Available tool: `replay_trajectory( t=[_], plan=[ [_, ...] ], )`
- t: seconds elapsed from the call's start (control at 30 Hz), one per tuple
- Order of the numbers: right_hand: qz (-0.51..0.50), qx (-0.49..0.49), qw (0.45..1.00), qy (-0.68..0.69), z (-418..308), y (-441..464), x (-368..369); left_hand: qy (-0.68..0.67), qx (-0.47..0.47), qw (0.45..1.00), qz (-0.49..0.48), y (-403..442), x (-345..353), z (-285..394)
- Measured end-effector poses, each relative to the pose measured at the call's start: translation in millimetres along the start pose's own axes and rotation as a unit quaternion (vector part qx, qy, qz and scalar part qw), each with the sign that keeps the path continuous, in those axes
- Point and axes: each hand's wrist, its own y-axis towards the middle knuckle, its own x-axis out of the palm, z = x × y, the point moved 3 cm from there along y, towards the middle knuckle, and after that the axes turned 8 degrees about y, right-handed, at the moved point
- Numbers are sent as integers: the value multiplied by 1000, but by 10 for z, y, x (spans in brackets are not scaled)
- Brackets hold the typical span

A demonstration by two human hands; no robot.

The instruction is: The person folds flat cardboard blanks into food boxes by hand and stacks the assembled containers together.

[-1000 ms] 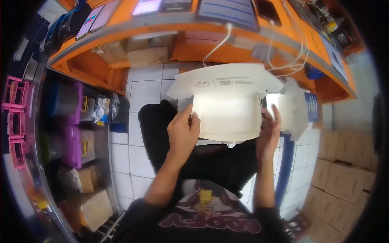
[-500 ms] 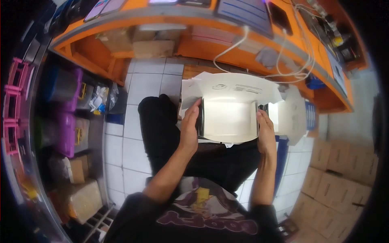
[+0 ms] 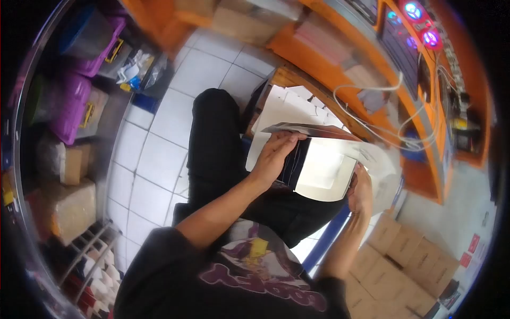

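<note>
- The white box (image 3: pixel 325 165), open toward the camera, is held between the person's two hands, over the dark trousers (image 3: pixel 215 133).
- The left hand (image 3: pixel 277 157) grasps the box at its left side, fingers laid over the far end of the dark side panel (image 3: pixel 296 167).
- The right hand (image 3: pixel 360 191) grips the box's right wall from the outer side; part of its fingers is hidden.
- Just beyond the box, to its left, lie white card sheets (image 3: pixel 277 106).
- The orange bench (image 3: pixel 430 173) stands beyond the box and to its right, with a looped white cable (image 3: pixel 366 88) hanging on the side nearer the box.
- Well left of the box are purple bins (image 3: pixel 73 106); between these and the box is the tiled floor (image 3: pixel 162 122).
- Brown cartons (image 3: pixel 406 266) are stacked to the right of the box, on the person's side.
</note>
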Motion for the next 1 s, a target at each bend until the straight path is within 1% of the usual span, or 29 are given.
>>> replay_trajectory(
  t=[0.03,0.07,0.13,0.17,0.2,0.23,0.27,0.3,0.33,0.37,0.4,0.43,0.47,0.5,0.53,0.57,0.6,0.63,0.67,0.7,0.77,0.8,0.83,0.87,0.9,0.93,0.97,1.0],
  plan=[
    [24,3,1000,-11,-25,-23,29,0,4,1000,-13,-3,-6,8],
    [21,6,1000,-18,-42,-20,45,20,5,1000,-23,6,-26,21],
    [68,-1,981,-183,-94,-3,-13,5,-10,1000,-8,18,-45,26],
    [68,0,980,-186,-91,39,-47,-6,-22,1000,1,21,-47,29],
    [76,-23,971,-227,-89,87,-67,-7,-22,1000,2,14,-51,51],
    [84,-45,959,-266,-85,115,-80,-15,-54,998,35,4,-85,57],
    [84,-46,959,-266,-57,121,-91,-21,-86,994,69,-6,-130,53],
    [84,-63,969,-222,-56,97,-56,-20,-85,994,69,-7,-191,-1],
    [84,-80,977,-177,-49,85,-40,-35,-121,984,127,-6,-307,-114],
    [84,-80,978,-175,109,188,-196,-49,-157,969,184,-7,-404,-224],
    [69,-91,992,-61,378,374,-457,-55,-178,952,241,-5,-453,-183],
    [54,-101,992,55,533,479,-606,-53,-178,953,241,-14,-474,-206],
    [73,-52,985,145,579,393,-452,28,-118,973,197,-12,-490,-233],
    [75,-53,984,149,730,363,-400,109,-56,981,149,7,-507,-294],
    [72,-48,978,192,957,355,-383,170,-1,984,49,60,-544,-553],
    [68,-43,969,234,1138,356,-357,175,2,984,43,52,-506,-671],
    [21,-51,964,260,1242,344,-250,277,43,960,22,-4,-407,-743],
    [-23,-58,957,285,1321,326,-182,376,83,923,-1,-51,-311,-695],
    [2,-63,974,220,1371,302,-211,404,59,912,-30,-90,-321,-672],
    [42,-35,976,210,1235,145,-113,411,61,909,-45,-118,-330,-529],
    [58,-1,983,173,858,-99,102,315,20,943,-107,-146,-329,-217],
    [-37,-3,992,124,793,-144,78,336,-32,935,-109,-222,-326,-103],
    [-102,-47,991,66,841,-75,-5,345,-33,929,-129,-245,-384,-134],
    [-105,-31,993,48,952,-16,-86,308,-177,925,-137,-271,-501,-286],
    [-112,-14,993,29,928,20,-52,267,-319,899,-135,-305,-569,-388],
    [-130,18,990,50,781,-30,59,256,-336,896,-136,-259,-557,-375],
    [-105,45,993,33,957,126,6,268,-337,891,-142,-199,-530,-379],
    [-110,48,992,33,783,111,114,284,-345,885,-127,-113,-516,-387]
  ],
)
